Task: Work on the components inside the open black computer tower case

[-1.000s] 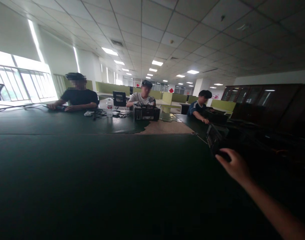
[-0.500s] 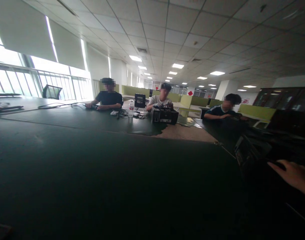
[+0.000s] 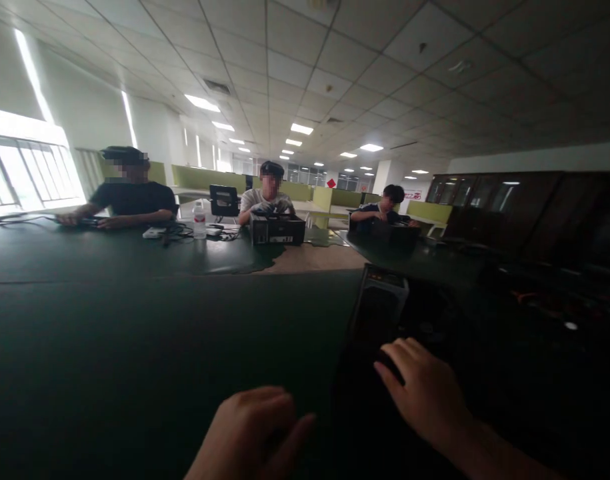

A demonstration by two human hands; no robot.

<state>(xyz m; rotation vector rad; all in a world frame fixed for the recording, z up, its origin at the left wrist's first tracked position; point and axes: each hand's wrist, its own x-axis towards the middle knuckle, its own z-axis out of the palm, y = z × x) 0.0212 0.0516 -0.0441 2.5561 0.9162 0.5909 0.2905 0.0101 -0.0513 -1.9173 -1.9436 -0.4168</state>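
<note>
- My left hand (image 3: 249, 433) sits at 6 o'clock, low over the dark table (image 3: 135, 347), fingers loosely curled, holding nothing.
- My right hand (image 3: 425, 393) at 5 o'clock lies flat, fingers spread, on the black computer case (image 3: 379, 313); case runs toward 1 o'clock.

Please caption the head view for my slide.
Both hands, left and right, rest on a dark computer case atop a green table.
</note>
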